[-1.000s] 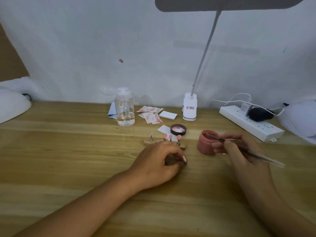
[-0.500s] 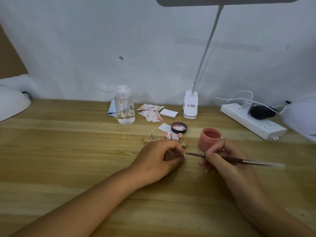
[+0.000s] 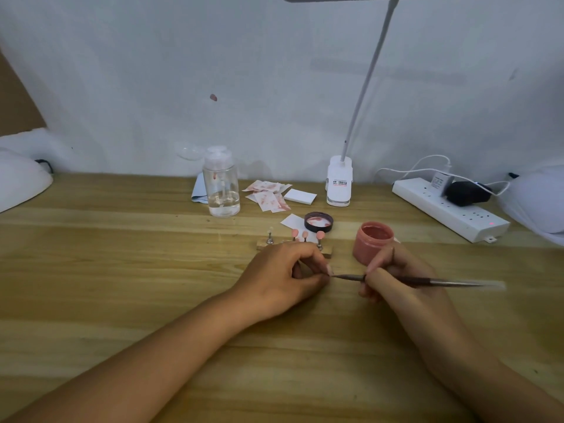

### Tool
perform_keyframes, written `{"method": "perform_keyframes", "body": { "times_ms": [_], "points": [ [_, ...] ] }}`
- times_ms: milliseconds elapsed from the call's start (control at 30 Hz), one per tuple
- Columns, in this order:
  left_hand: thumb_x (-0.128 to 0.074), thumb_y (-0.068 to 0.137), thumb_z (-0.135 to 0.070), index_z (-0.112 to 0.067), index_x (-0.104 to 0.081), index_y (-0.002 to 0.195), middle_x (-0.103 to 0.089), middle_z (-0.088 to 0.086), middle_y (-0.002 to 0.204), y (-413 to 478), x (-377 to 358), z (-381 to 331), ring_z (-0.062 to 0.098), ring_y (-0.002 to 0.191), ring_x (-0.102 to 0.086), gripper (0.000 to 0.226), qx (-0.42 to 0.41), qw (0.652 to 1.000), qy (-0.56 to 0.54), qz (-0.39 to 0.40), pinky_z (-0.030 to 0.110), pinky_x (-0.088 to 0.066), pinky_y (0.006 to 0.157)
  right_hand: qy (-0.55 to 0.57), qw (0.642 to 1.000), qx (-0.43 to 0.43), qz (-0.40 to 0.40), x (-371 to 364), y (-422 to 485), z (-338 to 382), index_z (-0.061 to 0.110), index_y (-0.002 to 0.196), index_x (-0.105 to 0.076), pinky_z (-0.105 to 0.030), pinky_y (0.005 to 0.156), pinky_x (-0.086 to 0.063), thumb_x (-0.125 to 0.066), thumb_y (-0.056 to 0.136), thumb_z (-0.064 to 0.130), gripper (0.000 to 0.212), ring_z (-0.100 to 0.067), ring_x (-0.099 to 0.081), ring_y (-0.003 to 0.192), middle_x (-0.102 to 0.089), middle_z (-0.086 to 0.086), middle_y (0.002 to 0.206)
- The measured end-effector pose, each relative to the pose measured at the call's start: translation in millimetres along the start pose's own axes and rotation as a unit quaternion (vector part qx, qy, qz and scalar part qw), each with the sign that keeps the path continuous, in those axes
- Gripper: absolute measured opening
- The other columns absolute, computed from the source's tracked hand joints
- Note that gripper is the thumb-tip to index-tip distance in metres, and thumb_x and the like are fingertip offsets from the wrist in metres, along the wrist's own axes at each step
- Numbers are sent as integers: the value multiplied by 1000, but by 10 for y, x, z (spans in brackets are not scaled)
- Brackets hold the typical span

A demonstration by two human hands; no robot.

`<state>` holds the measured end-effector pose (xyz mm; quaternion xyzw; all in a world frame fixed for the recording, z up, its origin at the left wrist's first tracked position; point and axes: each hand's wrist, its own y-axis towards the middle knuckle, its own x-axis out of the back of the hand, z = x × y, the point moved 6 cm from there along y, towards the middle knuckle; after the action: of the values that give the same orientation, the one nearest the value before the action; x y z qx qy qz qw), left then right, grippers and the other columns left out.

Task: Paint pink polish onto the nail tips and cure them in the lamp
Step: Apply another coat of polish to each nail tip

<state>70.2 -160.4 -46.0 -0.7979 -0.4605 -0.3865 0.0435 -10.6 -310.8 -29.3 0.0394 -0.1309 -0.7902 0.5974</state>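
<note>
My right grip (image 3: 393,277) clasps the brush (image 3: 442,282) like a pen. Its tip meets the fingertips of my left grip (image 3: 283,276), which is curled and pinches a small pale piece (image 3: 328,268) that I cannot identify. The one open pink jar (image 3: 372,239) stands just behind my right knuckles, its lid (image 3: 318,222) farther back. My left knuckles hide part of the wooden block (image 3: 262,245). It carries four stands: three pink tips (image 3: 319,235) and one clear tip (image 3: 269,231). One bottle (image 3: 221,184) and stained wipes (image 3: 268,195) lie at the back of the bench (image 3: 106,270).
</note>
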Motion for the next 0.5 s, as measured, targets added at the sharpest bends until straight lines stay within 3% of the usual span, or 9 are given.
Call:
{"method": "perform_keyframes", "body": {
  "times_ms": [233, 300, 367, 500],
  "points": [
    [-76, 83, -23, -36, -71, 81, -64, -29, 74, 10, -1, -7, -5, 57, -50, 14, 2, 1000, 4, -2, 11, -33, 54, -7, 1000, 3, 3, -12, -6, 20, -2, 75, -53, -19, 56, -42, -58, 81, -9, 10, -12, -56, 58, -62, -16, 62],
    [-76, 84, -23, -37, -71, 80, -63, -32, 72, 8, 1, -11, -5, 55, -49, 15, 3, 1000, 2, -3, 9, -33, 52, -3, 1000, -4, -16, 31, -5, 8, -3, 74, -51, -24, 59, -40, -57, 81, -7, 10, -13, -55, 59, -61, -11, 59],
    [-76, 83, -24, -41, -69, 77, -63, -32, 73, 7, 5, -18, -5, 54, -49, 19, -1, 1000, 4, -3, 9, -33, 51, 11, 1000, -1, -24, 41, -10, 26, -2, 75, -51, -21, 60, -43, -56, 83, -7, 11, -11, -56, 60, -61, -9, 62],
    [-77, 82, -27, -46, -68, 77, -65, -30, 75, 10, 10, -22, -4, 53, -49, 22, -6, 1000, 13, -7, 10, -33, 51, -29, 999, 5, 16, -25, -29, 40, 2, 77, -54, -23, 58, -38, -59, 81, -9, 12, -16, -52, 64, -57, -11, 66]
  ]
}}
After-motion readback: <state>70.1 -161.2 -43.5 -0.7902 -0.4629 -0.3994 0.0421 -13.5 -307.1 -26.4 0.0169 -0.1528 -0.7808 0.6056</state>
